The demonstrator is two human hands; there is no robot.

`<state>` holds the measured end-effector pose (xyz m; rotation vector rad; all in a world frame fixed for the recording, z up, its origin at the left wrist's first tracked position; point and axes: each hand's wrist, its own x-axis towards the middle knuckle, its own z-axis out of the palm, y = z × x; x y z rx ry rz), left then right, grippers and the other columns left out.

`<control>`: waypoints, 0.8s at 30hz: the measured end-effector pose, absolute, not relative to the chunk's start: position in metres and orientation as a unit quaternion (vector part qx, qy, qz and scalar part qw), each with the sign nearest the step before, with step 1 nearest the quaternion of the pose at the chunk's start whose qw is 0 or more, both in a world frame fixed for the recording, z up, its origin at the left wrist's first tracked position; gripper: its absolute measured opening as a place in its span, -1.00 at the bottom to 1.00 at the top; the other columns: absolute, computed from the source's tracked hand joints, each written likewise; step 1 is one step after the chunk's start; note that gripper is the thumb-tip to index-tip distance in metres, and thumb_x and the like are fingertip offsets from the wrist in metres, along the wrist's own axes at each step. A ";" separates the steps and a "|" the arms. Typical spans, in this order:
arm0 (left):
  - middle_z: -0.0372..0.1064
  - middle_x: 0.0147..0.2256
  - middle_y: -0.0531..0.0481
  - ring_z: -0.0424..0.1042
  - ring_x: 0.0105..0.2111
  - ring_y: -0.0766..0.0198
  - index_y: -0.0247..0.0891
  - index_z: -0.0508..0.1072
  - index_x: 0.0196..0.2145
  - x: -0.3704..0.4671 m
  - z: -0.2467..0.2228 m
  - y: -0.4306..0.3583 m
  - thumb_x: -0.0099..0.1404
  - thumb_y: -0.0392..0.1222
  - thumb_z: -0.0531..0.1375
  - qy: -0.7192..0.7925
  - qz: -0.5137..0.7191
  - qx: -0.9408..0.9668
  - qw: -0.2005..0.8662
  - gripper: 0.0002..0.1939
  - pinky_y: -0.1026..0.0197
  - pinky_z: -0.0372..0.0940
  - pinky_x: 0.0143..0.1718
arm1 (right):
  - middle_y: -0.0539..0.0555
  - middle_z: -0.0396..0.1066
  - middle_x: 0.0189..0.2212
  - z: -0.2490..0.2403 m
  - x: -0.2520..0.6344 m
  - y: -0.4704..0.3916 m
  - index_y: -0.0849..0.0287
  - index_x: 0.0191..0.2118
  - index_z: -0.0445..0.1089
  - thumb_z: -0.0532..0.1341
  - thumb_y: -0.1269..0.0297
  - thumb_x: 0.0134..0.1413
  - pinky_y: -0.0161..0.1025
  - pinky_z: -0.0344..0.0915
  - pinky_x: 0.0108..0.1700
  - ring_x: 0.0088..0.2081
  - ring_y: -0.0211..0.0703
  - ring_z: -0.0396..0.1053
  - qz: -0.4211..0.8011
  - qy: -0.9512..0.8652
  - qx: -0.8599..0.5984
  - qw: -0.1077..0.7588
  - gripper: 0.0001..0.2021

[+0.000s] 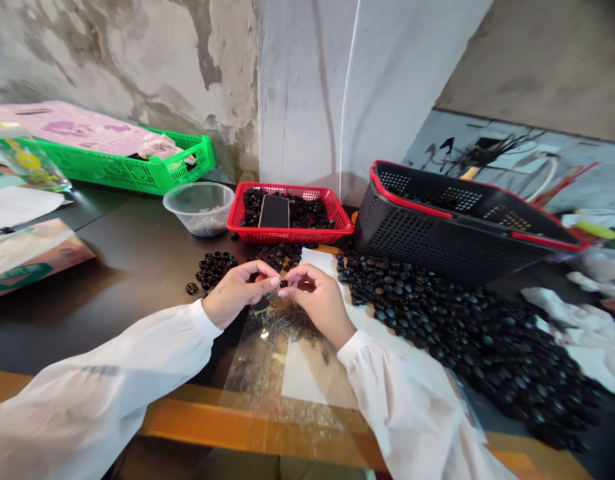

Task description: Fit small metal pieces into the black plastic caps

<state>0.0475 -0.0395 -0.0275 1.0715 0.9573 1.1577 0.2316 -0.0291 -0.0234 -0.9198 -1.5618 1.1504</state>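
Observation:
My left hand [237, 288] and my right hand [318, 298] meet above the work surface, fingertips almost touching. A small round black part [283, 284] is pinched between my right thumb and forefinger. The left thumb and forefinger are closed right beside it; whatever they grip is too small to make out. Below the hands lies a heap of thin metal pins [287, 319] on a clear plastic sheet [257, 380]. Left of them is a cluster of black ring-like parts [215, 268]. A large pile of black rounded parts [437, 320] spreads to the right.
Behind the hands stand a clear plastic bowl [200, 210] and a red basket [242, 233] of black parts with a phone [275, 212] on top. A black basket [412, 223] stands right, a green crate [137, 175] back left, a tissue pack [32, 257] left.

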 end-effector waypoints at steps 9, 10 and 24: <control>0.26 -0.51 0.06 0.14 -0.48 0.36 -0.24 0.62 -0.44 0.050 -0.026 -0.043 0.08 -0.08 0.47 0.414 0.568 0.578 0.415 -0.80 0.26 0.06 -0.44 | -0.10 0.39 -0.50 -0.019 0.227 -0.036 0.10 -0.43 0.45 0.51 0.19 -0.26 -0.30 0.31 -0.34 -0.43 -0.25 0.32 0.550 -0.565 -0.375 0.487 -0.73; 0.28 -0.50 0.05 0.15 -0.48 0.35 -0.23 0.64 -0.44 0.050 -0.026 -0.043 0.09 -0.09 0.46 0.410 0.570 0.587 0.403 -0.83 0.24 0.07 -0.43 | -0.10 0.39 -0.50 -0.019 0.226 -0.037 0.10 -0.44 0.44 0.51 0.18 -0.26 -0.30 0.30 -0.35 -0.43 -0.26 0.31 0.557 -0.558 -0.372 0.489 -0.72; 0.32 -0.31 0.02 0.21 -0.51 0.41 -0.21 0.41 -0.06 0.051 -0.023 -0.046 0.22 -0.24 0.25 0.349 0.525 0.487 0.605 -0.69 0.36 0.07 -0.58 | -0.09 0.41 -0.45 -0.024 0.229 -0.032 0.08 -0.29 0.38 0.43 0.11 -0.07 -0.29 0.39 -0.38 -0.50 -0.29 0.35 0.580 -0.512 -0.364 0.519 -0.71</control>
